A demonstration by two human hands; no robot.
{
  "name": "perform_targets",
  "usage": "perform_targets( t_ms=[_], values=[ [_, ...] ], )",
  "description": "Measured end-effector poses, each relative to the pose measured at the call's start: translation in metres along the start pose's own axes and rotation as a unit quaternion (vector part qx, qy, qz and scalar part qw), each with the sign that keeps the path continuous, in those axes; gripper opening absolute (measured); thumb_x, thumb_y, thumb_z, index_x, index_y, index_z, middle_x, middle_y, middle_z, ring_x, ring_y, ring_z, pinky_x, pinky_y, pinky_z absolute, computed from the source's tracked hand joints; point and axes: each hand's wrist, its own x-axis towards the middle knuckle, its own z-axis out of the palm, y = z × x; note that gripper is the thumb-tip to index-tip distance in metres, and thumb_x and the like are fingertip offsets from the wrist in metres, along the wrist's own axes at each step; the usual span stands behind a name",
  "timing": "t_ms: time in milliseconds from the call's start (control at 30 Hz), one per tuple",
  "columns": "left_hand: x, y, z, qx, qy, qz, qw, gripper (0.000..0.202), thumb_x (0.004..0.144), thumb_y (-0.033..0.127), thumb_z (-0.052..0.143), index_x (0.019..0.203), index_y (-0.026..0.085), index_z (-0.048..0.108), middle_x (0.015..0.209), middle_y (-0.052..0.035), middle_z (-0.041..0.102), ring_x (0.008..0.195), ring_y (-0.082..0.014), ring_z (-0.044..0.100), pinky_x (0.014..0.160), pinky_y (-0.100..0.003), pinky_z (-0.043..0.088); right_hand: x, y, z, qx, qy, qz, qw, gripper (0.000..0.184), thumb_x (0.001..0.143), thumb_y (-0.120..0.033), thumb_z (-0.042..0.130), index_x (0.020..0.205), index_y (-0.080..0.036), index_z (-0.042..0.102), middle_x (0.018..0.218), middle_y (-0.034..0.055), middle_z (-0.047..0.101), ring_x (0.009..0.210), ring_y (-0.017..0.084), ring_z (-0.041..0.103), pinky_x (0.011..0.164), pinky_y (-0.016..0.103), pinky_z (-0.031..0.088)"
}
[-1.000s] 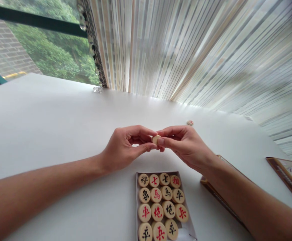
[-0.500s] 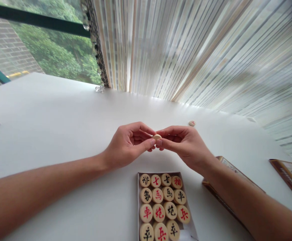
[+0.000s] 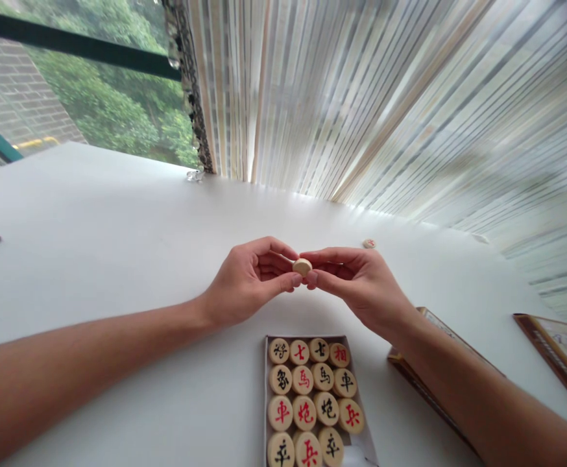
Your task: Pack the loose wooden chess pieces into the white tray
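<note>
Between both hands, above the white table, is a round wooden Chinese chess piece (image 3: 302, 267), its plain side toward me. My left hand (image 3: 254, 275) pinches it from the left with thumb and fingertips. From the right, my right hand (image 3: 351, 275) pinches the same piece, its fingertips close to those of the left. Nearer to me lies an open box (image 3: 266, 395) with rows of chess pieces, marked in red or black characters, face up. A single chess piece with a red mark (image 3: 370, 244) rests on the table beyond my right hand.
A brown-edged box (image 3: 429, 389) lies partly under my right forearm. Farther right is another brown-edged box or lid (image 3: 556, 353). A striped curtain (image 3: 313, 97) and a window (image 3: 118, 97) border the white table (image 3: 93, 233). A small clear object (image 3: 194, 176) sits by the curtain.
The held piece has tilted a little, so more of its plain face shows. Both hands keep their pinch. The whole view has shifted slightly.
</note>
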Motion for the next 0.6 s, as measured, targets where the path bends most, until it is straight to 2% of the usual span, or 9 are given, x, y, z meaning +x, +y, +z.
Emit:
perform_targets(
  t_ms=[100,200,300,400,467,600],
  values=[
    [0.0013,-0.0002,-0.0015,-0.002,0.01,-0.018,1.0,0.029,0.078,0.021,0.093,0.096,0.013,0.072,0.086,-0.0071,0.083,0.08,-0.0178,0.08,0.074,-0.027,0.065,-0.0017,0.0008,0.0013,-0.045,0.005,-0.062,0.997,0.029,0.071,-0.031,0.1,0.095,-0.022,0.087,0.087,0.0074,0.083,0.078,0.022,0.078,0.077,0.038,0.069],
    [0.0026,0.0001,-0.0033,-0.013,0.006,-0.044,0.999,0.029,0.078,0.023,0.093,0.095,0.012,0.072,0.083,-0.0076,0.083,0.078,-0.0189,0.08,0.075,-0.03,0.066,-0.0041,0.0008,0.0027,-0.133,0.014,-0.161,0.978,0.017,0.081,-0.024,0.092,0.097,-0.022,0.086,0.093,0.0079,0.081,0.084,0.022,0.078,0.076,0.036,0.068],
    [0.0038,-0.0003,-0.0047,-0.052,-0.002,-0.053,0.997,0.031,0.077,0.022,0.093,0.1,0.011,0.075,0.09,-0.0082,0.083,0.082,-0.0191,0.08,0.082,-0.033,0.067,-0.0057,-0.0015,0.0018,-0.267,0.017,-0.257,0.929,0.014,0.09,-0.017,0.082,0.102,-0.023,0.085,0.097,0.0076,0.08,0.086,0.02,0.077,0.074,0.033,0.066],
    [0.005,-0.0022,-0.0058,-0.086,-0.001,-0.054,0.995,0.032,0.08,0.025,0.092,0.104,0.01,0.078,0.095,-0.0079,0.083,0.085,-0.0187,0.08,0.086,-0.034,0.067,-0.0059,-0.0037,-0.0004,-0.361,0.024,-0.339,0.868,0.018,0.09,-0.008,0.078,0.101,-0.022,0.085,0.099,0.0065,0.081,0.085,0.017,0.078,0.075,0.03,0.065],
    [0.0058,-0.0035,-0.0065,-0.1,0.006,-0.066,0.993,0.033,0.08,0.026,0.093,0.105,0.011,0.078,0.094,-0.0078,0.083,0.085,-0.0181,0.08,0.085,-0.033,0.067,-0.0055,-0.0043,-0.0016,-0.381,0.018,-0.358,0.852,0.018,0.09,-0.006,0.078,0.098,-0.02,0.084,0.1,0.0068,0.081,0.087,0.017,0.079,0.077,0.028,0.065],
    [0.0066,-0.0044,-0.0076,-0.124,0.016,-0.09,0.988,0.036,0.078,0.024,0.095,0.107,0.012,0.078,0.095,-0.0084,0.085,0.088,-0.0187,0.081,0.087,-0.033,0.066,-0.0053,-0.0056,-0.0028,-0.387,0.01,-0.34,0.857,0.016,0.089,-0.008,0.08,0.101,-0.018,0.083,0.101,0.0073,0.083,0.084,0.016,0.079,0.077,0.026,0.065]
  ],
)
